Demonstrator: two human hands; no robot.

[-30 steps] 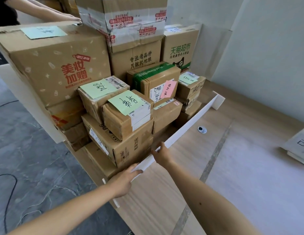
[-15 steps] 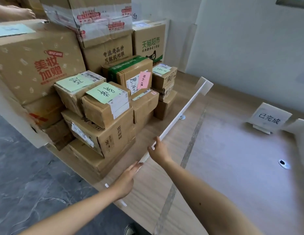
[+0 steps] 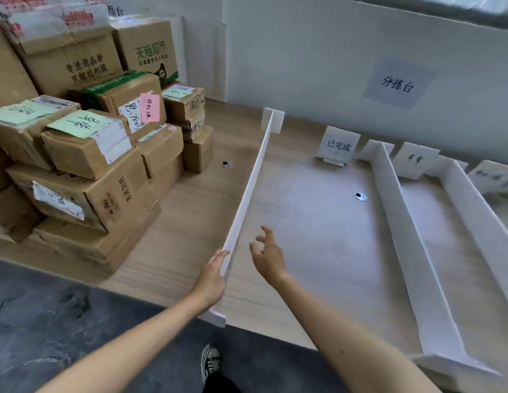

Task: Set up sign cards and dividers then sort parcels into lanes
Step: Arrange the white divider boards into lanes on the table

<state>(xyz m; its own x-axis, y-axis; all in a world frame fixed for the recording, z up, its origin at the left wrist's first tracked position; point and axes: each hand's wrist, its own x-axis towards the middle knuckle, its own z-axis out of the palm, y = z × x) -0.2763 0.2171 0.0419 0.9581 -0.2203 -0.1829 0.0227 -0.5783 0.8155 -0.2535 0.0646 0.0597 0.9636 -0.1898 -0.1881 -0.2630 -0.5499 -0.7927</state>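
Three white dividers stand on edge on the wooden worktop, running from its near edge toward the wall. The leftmost divider crosses the middle of the frame and has a small cross-piece at its far end. The other two stand toward the right of the frame.

At lower centre, the left hand lies flat, fingers straight, against the left face of the leftmost divider close to its near end. The right hand hovers just right of that board with its fingers spread and loose, holding nothing and not touching it.

Upright sign cards stand near the wall at the far ends of the lanes. Stacked cardboard parcels, several carrying green notes, fill the upper left of the frame on the worktop, apart from the leftmost divider. A lettered sheet hangs on the wall at upper right.
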